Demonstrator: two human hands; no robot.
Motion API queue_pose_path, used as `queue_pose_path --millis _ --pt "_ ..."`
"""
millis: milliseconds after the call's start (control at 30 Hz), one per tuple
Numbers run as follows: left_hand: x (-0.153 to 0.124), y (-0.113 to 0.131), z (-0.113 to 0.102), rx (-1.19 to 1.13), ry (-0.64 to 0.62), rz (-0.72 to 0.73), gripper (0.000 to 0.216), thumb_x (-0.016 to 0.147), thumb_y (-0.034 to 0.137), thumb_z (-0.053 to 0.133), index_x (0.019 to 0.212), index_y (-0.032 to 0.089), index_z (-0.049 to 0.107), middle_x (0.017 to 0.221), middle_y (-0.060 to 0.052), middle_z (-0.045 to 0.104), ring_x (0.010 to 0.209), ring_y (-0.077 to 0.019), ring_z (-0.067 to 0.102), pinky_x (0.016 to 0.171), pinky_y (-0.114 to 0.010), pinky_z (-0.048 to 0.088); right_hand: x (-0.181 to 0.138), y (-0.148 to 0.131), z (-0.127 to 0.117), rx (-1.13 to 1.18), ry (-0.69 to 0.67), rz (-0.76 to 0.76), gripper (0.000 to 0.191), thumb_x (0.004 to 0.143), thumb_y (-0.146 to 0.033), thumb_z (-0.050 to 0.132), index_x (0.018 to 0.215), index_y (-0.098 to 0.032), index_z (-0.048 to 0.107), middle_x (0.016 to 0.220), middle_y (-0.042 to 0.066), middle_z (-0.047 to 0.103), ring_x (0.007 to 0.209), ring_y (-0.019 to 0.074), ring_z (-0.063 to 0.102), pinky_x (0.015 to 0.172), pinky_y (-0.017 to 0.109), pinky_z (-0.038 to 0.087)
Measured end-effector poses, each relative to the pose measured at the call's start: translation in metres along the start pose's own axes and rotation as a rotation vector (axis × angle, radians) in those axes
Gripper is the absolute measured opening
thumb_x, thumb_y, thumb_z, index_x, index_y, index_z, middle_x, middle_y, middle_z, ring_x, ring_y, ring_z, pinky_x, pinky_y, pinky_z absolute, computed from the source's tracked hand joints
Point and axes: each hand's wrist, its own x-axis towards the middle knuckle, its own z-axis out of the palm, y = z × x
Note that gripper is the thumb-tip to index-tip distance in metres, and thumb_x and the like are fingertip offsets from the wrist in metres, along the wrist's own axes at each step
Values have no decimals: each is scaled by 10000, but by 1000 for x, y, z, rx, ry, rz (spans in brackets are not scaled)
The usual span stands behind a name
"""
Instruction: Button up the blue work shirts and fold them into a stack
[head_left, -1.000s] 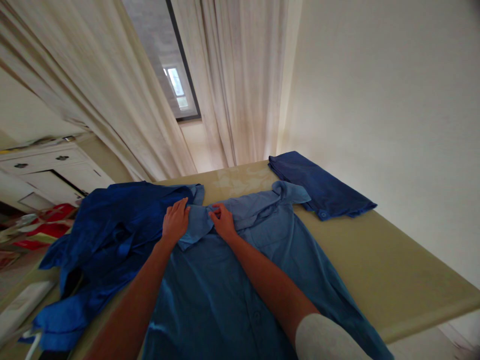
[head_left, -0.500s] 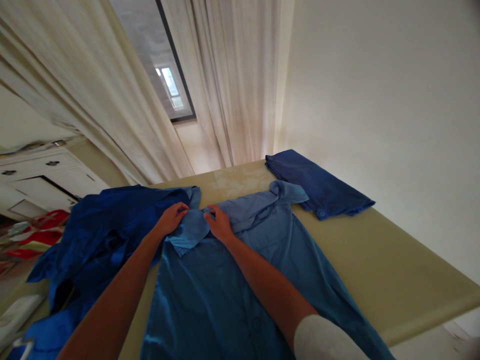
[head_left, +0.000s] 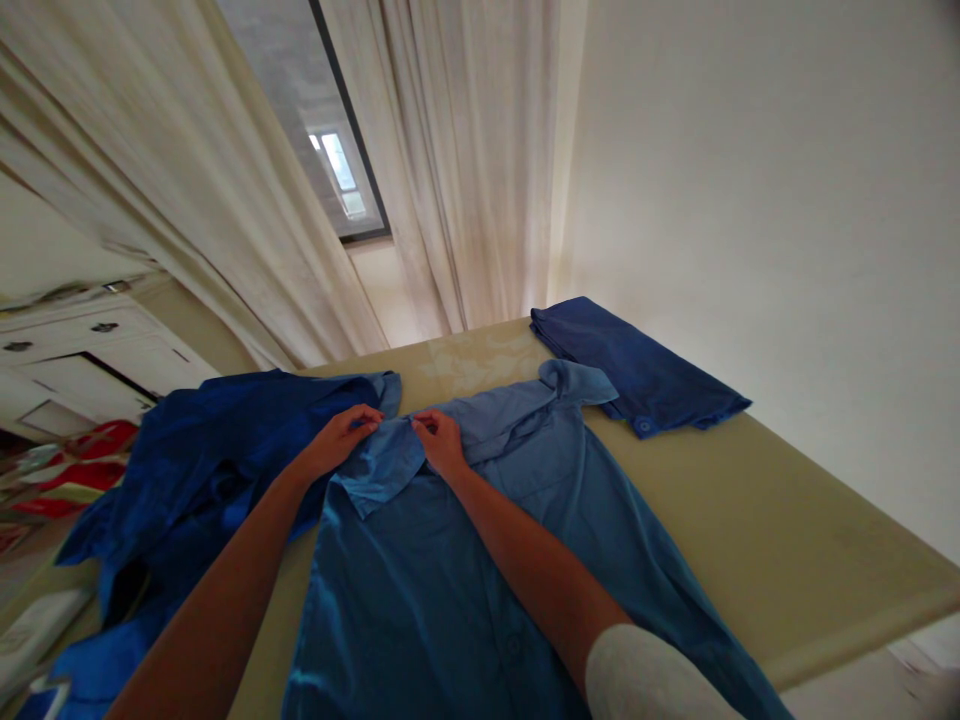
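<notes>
A blue buttoned shirt [head_left: 420, 600] lies spread in front of me, its far part folded over to show a lighter blue side. My left hand [head_left: 346, 436] is at the far left edge of that fold, fingers closed on the fabric. Just to its right, my right hand [head_left: 441, 440] pinches the same edge between thumb and fingers. Between the two hands runs a short stretch of cloth, and a loose flap hangs down toward me. At the far right end of the fold, a piece of the cloth [head_left: 579, 382] is bunched up.
A dark blue garment [head_left: 217, 440] lies heaped on the left. Another navy garment [head_left: 637, 370] is folded flat at the back right of the yellowish table [head_left: 780, 520]. Beyond stand curtains [head_left: 480, 150], a wall, and a white cabinet [head_left: 112, 350].
Both hands have shifted slightly to the right along the folded edge, and the flap of cloth has moved a little with them.
</notes>
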Motion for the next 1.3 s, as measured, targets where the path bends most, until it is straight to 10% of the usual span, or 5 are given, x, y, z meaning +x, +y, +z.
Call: queue_pose_path --millis 567,800,1000,1300 --pt "-5 -8 -9 275 -6 67 344 877 500 498 991 229 676 1066 -81 739 1040 -272 673 967 -386 528 7 5 -5 -54 -42 -32 369 948 -379 536 668 -170 655 618 -33 572 625 126 527 601 217 388" --pt "8 -26 8 436 135 -267 465 926 524 502 1230 184 593 1023 -101 750 938 -276 730 881 -377 549 3 4 -3 -74 40 16 196 881 -291 688 1036 -176 722 846 24 716 776 156 646 762 256 501" --pt "23 -36 23 572 159 -302 405 924 360 548 1269 156 609 1345 -152 680 1251 -305 647 1042 -378 490 1 8 -2 -96 -42 18 294 845 -141 680 1135 -192 660 959 34 710 787 139 659 779 261 545" --pt "-10 -44 22 673 101 -511 761 907 764 408 1313 140 566 1233 -241 704 1139 -417 685 918 -478 527 -3 8 -2 -287 15 -118 186 862 -80 615 1011 -186 645 1049 74 666 978 176 619 923 304 520"
